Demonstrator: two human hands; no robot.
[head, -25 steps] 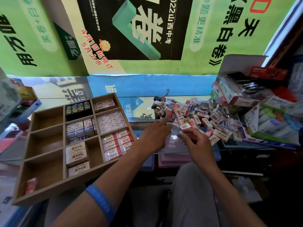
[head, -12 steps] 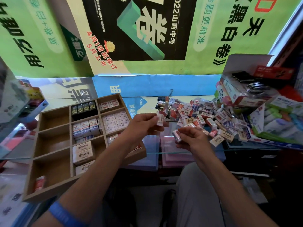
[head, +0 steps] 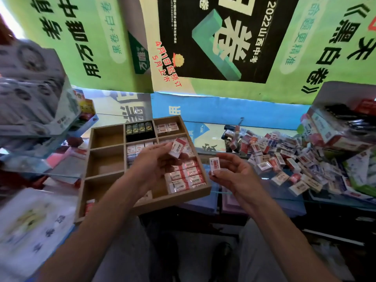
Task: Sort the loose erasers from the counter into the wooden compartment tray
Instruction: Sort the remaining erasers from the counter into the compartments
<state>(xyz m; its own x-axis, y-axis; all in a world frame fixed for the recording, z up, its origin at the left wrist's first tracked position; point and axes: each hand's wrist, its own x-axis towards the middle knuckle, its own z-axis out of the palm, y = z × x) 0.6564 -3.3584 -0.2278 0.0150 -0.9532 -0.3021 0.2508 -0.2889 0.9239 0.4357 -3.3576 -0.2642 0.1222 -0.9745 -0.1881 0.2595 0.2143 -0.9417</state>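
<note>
Erasers (head: 284,159) lie heaped on the glass counter (head: 284,192), right of the wooden tray (head: 142,204). Head view: match each wrapper to a compartment with the same design, then lay it flat in its row. Left hand (head: 154,161) hangs above the tray, fingertips pinching a red-and-white eraser (head: 178,147). Right hand (head: 230,171), just beside the tray, pinches a smaller eraser (head: 214,165) upright.
</note>
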